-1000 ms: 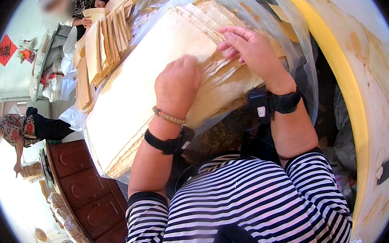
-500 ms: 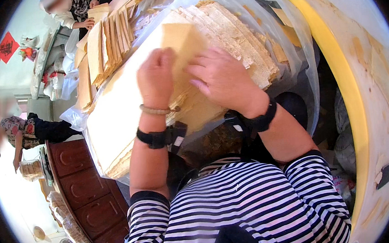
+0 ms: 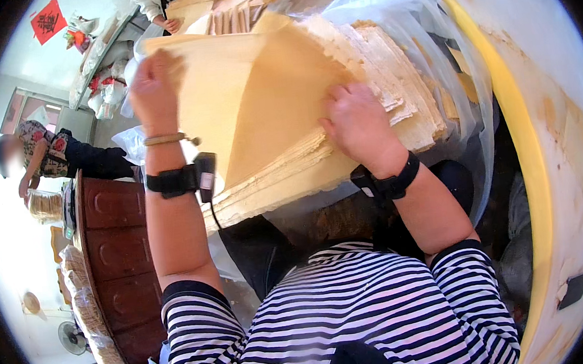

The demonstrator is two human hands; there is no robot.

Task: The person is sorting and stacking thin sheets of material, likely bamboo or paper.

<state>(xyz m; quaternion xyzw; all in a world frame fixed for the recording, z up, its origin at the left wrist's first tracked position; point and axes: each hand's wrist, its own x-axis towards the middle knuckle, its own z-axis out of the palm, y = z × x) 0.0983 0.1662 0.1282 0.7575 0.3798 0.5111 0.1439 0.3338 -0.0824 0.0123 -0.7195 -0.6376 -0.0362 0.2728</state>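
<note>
A thin, pale tan sheet (image 3: 281,90) is spread over the pile in front of me, its middle raised and shaded. My left hand (image 3: 154,90) is closed at the sheet's far left corner, its fingertips a little smeared by motion. On the right, my right hand (image 3: 362,122) has curled fingers on the sheet's right edge. Beneath lies a stack of similar sheets (image 3: 274,176) with ragged, layered near edges. Just right of that, folded, rough-edged sheets (image 3: 392,71) are piled up.
Clear plastic wrap (image 3: 482,119) lines the right side, beside a yellow-edged wall or panel (image 3: 517,137). Across the pile, a co-worker's hand (image 3: 171,26) touches more folded sheets. Another person (image 3: 46,150) stands at the left near a dark red wooden cabinet (image 3: 115,244).
My hands have moved apart, the left one outward to the left and the right one slightly right and down. Between them the sheet is spread wider. The whole view has shifted.
</note>
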